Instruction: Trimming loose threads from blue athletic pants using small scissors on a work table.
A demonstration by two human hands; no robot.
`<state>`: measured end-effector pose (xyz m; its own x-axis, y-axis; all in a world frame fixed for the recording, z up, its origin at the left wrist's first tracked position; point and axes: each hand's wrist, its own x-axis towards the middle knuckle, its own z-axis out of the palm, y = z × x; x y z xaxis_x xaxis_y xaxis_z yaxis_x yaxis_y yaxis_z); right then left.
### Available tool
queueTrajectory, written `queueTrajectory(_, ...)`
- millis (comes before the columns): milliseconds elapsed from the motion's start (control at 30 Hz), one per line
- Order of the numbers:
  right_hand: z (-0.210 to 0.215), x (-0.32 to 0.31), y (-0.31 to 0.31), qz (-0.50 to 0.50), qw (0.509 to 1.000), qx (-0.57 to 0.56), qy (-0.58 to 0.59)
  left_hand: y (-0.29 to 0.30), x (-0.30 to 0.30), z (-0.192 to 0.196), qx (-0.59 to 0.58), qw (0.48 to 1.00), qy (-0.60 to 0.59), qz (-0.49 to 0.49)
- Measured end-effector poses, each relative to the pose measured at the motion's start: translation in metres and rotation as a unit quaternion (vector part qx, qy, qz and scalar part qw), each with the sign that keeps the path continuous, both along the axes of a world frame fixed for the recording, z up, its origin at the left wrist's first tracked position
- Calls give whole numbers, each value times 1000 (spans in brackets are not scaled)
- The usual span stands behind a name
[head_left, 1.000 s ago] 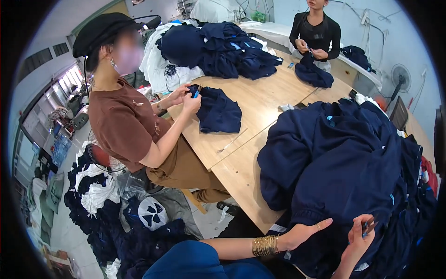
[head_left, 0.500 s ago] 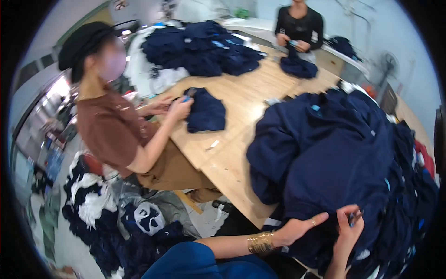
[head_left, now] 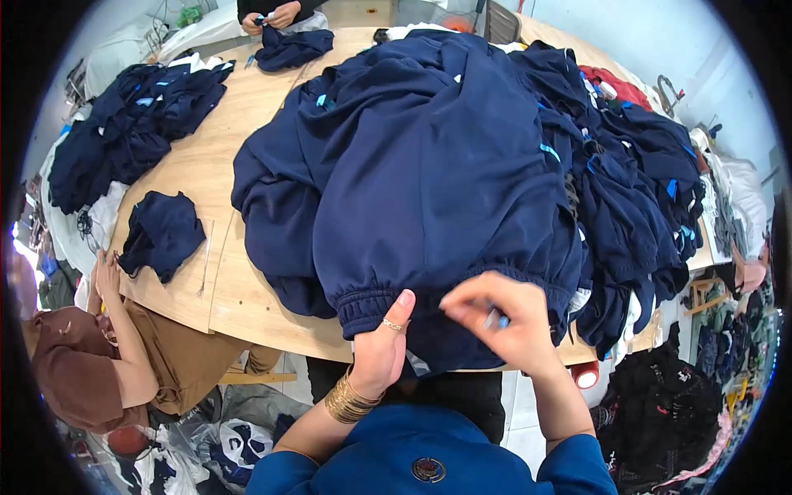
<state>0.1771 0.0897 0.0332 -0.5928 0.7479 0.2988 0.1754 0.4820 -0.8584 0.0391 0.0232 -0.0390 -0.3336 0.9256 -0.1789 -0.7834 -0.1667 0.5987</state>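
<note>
In the head view, the left hand [head_left: 381, 351] is at the gathered cuff [head_left: 363, 307] of a large navy garment [head_left: 371, 198], its thumb lying upright against the elastic; the other fingers are mostly hidden, so I cannot tell how firmly they pinch. Bangles [head_left: 353, 400] circle the wrist just below that hold. To its right, the right hand [head_left: 526, 326] is curled around a small blue tool [head_left: 503, 322], with thumb and fingers closed in on it and most of its shape concealed. A second gathered band [head_left: 561, 301] lies just behind and right of those knuckles.

The garment spreads away from both holds across the wooden table [head_left: 223, 280]. Right of it lies a loose heap of navy clothing [head_left: 627, 190]; far to the left of the left hand, a co-worker's hands [head_left: 106, 276] are beside a smaller navy piece [head_left: 165, 235].

The cloth looks soft, limp and smooth, so it should fold easily and may slide over itself; one piece is probably manageable, though its bulk would drag. It seems in little danger of breaking, but a point could snag it. The ribbed cuff appears the surest place to take hold, thumb above and fingers beneath, keeping the elastic taut
</note>
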Motion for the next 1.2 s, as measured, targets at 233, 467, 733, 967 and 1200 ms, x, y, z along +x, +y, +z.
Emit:
queueTrajectory(233, -16, -21, 8, -23, 992, 120, 6, -7, -1, 4, -28, 997, -35, -66)
queueTrajectory(467, -9, -2, 19, -99, 932, -215, 273, -4, -2, 3, -30, 999, -31, -11)
queueTrajectory(733, -28, -17, 6, -88, 980, 179, 13, -6, -3, 0, -91, 992, -45, -73)
queueTrajectory(967, -31, 9, -15, -31, 976, 199, -83, -22, -17, -12, -41, 988, 71, -134)
queueTrajectory(1200, -37, 80, -39, -99, 967, 185, -141, -67, -48, 9, -134, 899, 335, -248)
